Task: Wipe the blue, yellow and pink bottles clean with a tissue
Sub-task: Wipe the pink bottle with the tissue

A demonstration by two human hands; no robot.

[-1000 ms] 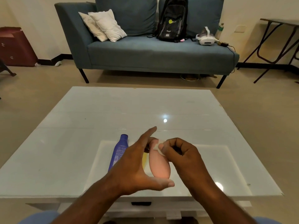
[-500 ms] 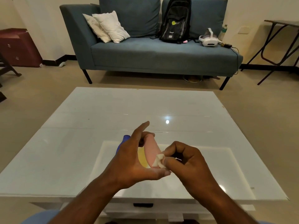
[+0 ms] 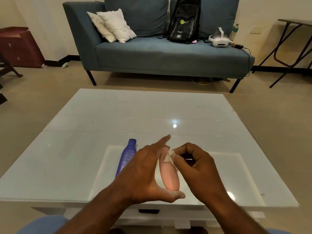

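My left hand (image 3: 146,173) holds the pink bottle (image 3: 169,176) lengthwise above the white glass table (image 3: 84,149), thumb at its near end and fingers at its far end. My right hand (image 3: 195,168) pinches a small white tissue (image 3: 168,157) against the upper part of the pink bottle. The blue bottle (image 3: 126,156) lies flat on the table just left of my left hand, cap pointing away from me. The yellow bottle is hidden behind my left hand.
A blue sofa (image 3: 160,54) stands beyond the table with white pillows (image 3: 113,26), a black backpack (image 3: 183,19) and a white headset (image 3: 218,39). A folding table (image 3: 293,46) is at the right, a maroon cabinet (image 3: 20,46) at the left.
The tissue has slid from the near part of the pink bottle up toward its far end. My left hand has shifted and now covers the yellow bottle.
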